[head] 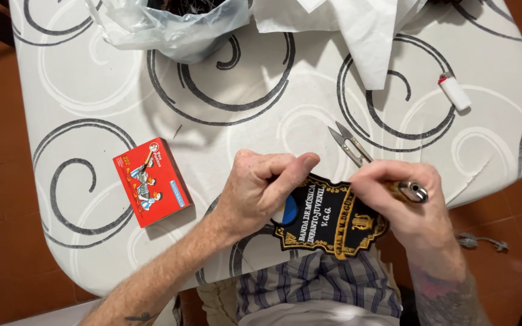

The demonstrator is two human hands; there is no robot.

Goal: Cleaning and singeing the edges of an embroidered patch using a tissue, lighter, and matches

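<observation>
A black embroidered patch (327,220) with gold edging and gold lettering lies at the near edge of the table. My left hand (261,187) pinches its upper left corner between thumb and fingers. My right hand (403,202) rests on the patch's upper right edge and grips a small metal lighter (415,192) whose top sticks out to the right. A pair of thread snips (348,143) lies on the table just beyond my right hand, its blades pointing away from me.
A red matchbox-like box (151,181) lies left of my hands. A white lighter (454,90) sits at the far right. A plastic bag (170,27) and white paper (364,30) are at the far edge of the swirl-patterned tablecloth (92,90).
</observation>
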